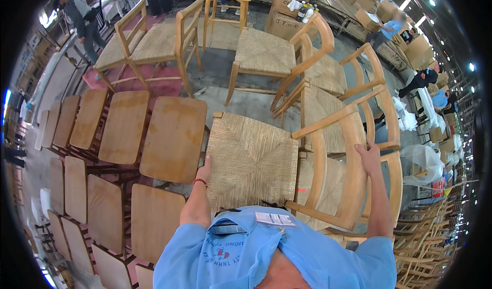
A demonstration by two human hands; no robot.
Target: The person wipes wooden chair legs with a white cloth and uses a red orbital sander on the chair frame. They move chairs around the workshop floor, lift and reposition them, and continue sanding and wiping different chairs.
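Left hand (204, 171) at left edge of woven-seat chair (252, 161), fingers hidden, closure can't be told; right hand (369, 159) wide apart, curled over chair's backrest. Brown wooden seats (173, 137) close left; other woven chairs (322, 109) crowd right. Grey floor gap (218, 96) beyond.

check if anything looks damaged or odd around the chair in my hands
Nothing looks clearly broken or spilled. A small red mark, seen through the back of the held chair, stands out against another pale straw seat; sticker or stain, I cannot tell.
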